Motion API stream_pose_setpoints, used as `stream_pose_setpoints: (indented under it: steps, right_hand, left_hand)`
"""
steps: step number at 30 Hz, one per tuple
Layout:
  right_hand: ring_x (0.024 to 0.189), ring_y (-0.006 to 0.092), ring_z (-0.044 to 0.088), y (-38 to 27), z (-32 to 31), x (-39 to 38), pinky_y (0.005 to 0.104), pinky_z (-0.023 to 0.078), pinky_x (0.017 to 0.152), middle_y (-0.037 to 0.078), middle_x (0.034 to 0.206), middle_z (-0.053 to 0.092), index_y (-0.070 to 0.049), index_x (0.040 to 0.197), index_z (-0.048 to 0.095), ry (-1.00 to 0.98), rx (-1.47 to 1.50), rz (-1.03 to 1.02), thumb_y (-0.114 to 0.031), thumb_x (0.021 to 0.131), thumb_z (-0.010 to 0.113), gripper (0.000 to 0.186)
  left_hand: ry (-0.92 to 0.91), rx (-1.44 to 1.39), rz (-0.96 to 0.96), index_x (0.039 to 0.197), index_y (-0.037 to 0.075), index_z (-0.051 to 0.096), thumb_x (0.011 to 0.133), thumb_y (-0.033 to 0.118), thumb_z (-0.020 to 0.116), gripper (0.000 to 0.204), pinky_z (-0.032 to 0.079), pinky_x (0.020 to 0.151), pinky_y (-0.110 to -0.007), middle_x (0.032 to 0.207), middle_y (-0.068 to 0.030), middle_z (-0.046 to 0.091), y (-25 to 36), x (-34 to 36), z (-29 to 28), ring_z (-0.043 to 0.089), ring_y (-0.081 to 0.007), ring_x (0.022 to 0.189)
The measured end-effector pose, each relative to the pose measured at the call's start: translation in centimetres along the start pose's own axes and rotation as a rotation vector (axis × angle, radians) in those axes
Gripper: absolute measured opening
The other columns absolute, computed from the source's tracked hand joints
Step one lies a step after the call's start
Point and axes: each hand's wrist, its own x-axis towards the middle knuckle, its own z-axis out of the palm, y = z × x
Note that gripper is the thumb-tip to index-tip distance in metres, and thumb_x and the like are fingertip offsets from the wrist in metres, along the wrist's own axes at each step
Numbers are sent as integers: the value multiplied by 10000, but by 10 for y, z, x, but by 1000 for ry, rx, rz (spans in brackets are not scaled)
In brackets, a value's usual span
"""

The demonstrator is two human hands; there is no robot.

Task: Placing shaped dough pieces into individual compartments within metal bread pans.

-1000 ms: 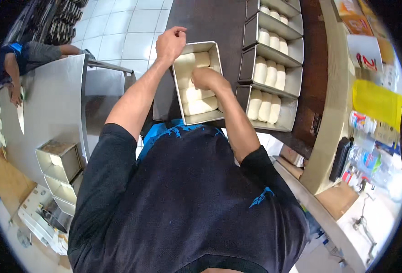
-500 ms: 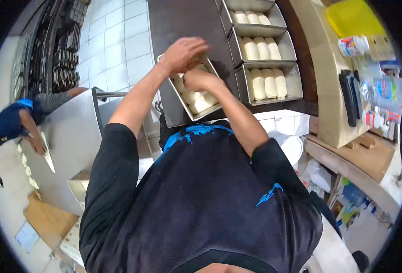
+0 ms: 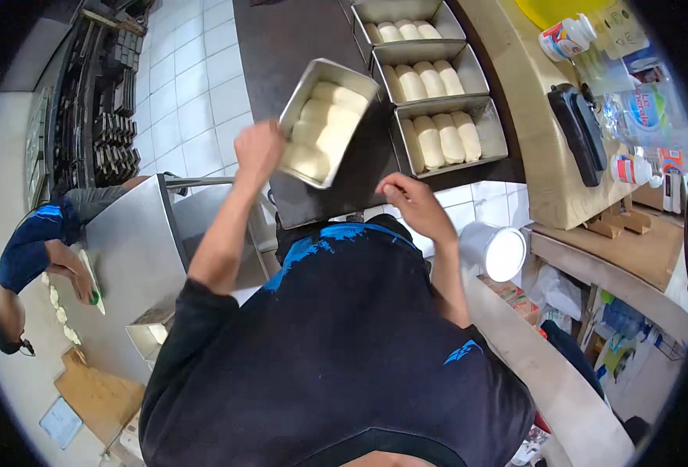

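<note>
A metal loaf pan (image 3: 342, 71) with several smooth pale dough rolls (image 3: 330, 117) sits angled on the dark worktop. My left hand (image 3: 259, 145) is closed on the pan's left edge, its fingertips partly hidden. Below and right of the pan, my right hand (image 3: 410, 198) has its fingers curled together, with nothing visible in them. Along the worktop's right side stands a row of loaf pans (image 3: 496, 140), each holding dough rolls (image 3: 449, 142).
At left, a co-worker (image 3: 28, 249) works with a blade and dough pieces at a steel table (image 3: 133, 261). A cardboard-coloured ledge (image 3: 546, 210) at right carries bottles (image 3: 568, 37) and a black case (image 3: 577, 132). A white bucket (image 3: 493, 253) stands below, beside tiled floor (image 3: 200, 93).
Both hands have come out from over the dough. My right hand moved right and down, off the pan; my left moved down to its left edge. The pan is now tilted the other way.
</note>
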Motion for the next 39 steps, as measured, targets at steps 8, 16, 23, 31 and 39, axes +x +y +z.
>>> stream_pose_setpoints:
  steps: [8,16,23,31,39]
  right_hand:
    - [762,336,620,-15,42,105,426,505,732,152,908,702,-3,953,676,-55,-556,-317,-132,951,576,163]
    - [827,409,660,-123,53,191,496,517,775,200,965,733,-15,991,714,-389,-939,-312,-136,908,496,263]
    - [813,407,655,-42,91,255,519,516,753,210,1017,745,19,1006,731,-565,-1136,175,-199,902,511,327]
    - [722,423,642,-33,101,259,506,524,706,233,915,747,59,902,743,-571,-1089,-145,-191,854,558,314]
    - [687,435,651,-29,115,282,504,527,696,224,838,742,64,846,749,-603,-1131,-213,-152,821,581,275]
  left_hand:
    - [-75,-739,-361,1182,-13,588,959,312,620,396,530,850,-478,1047,-182,711,34,-106,25,696,-378,941]
    - [259,-943,-126,1281,31,660,1043,375,487,453,518,959,-398,1222,-139,731,-35,62,6,683,-321,1135]
    - [-270,-560,-221,1246,100,718,1033,525,397,574,513,948,-422,1196,-77,761,-37,86,20,690,-323,1096]
    - [-78,-1046,-522,1215,102,740,1047,500,380,562,517,911,-385,1105,-39,775,-31,81,24,697,-284,1009]
    - [98,-1040,-543,1143,106,759,1061,439,375,515,514,883,-376,1011,-16,776,-25,86,34,690,-282,952]
